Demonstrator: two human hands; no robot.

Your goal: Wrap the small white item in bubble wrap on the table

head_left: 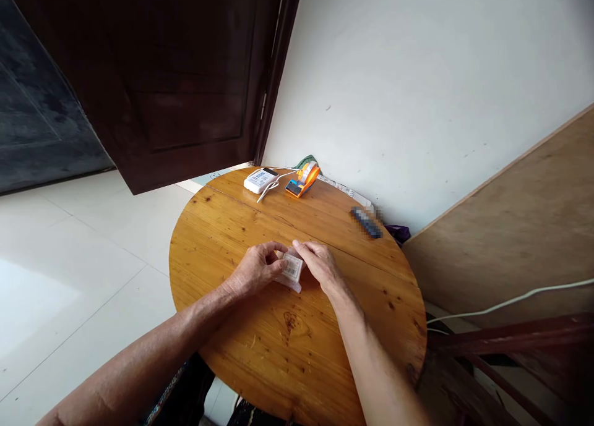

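Note:
A small pale square packet [292, 269] with printing on its top lies in clear plastic film, low over the middle of the round wooden table. My left hand [257, 267] pinches its left side between thumb and bent fingers. On the far right side, my right hand [320, 262] is closed on the packet's edge, its thumb along the top; some of its fingertips are hidden. Loose film sticks out at the near edge of the packet.
Toward the table's [223, 228] far edge are a white box-shaped device [261, 180] with a white cord and an orange tape dispenser [304, 180]. A blurred dark oblong object [366, 222] lies at the right. A dark door [185, 73] and white wall [417, 73] stand behind.

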